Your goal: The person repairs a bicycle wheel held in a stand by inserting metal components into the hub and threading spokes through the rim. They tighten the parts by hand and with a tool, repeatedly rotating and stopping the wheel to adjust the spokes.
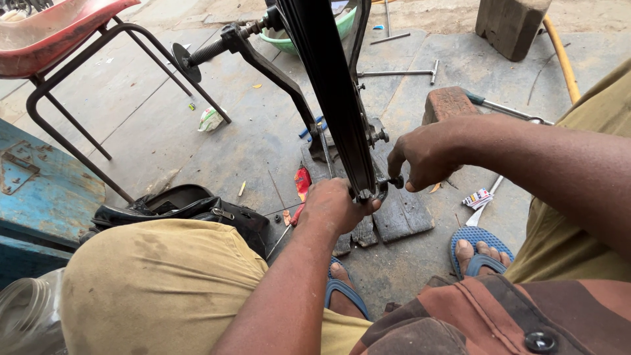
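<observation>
Hands grasp the black bicycle frame (332, 98)'s lower end: left hand (335, 205) beneath, right hand (424, 156) beside.

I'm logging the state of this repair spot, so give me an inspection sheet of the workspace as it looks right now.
Surface: grey concrete floor, stained and dusty.
Job's things: black bicycle wheel rim standing upright, its lower end at a small axle fitting.
Clutter: red-handled tool, T-shaped metal wrench, green plastic basin, reddish brick, crumpled wrapper.
Hands: left hand grips the rim's lower end; right hand pinches a small part at the fitting.
Cables: yellow hose along the floor.
Surroundings: red plastic chair on a black metal frame, blue metal box, wooden block.
</observation>
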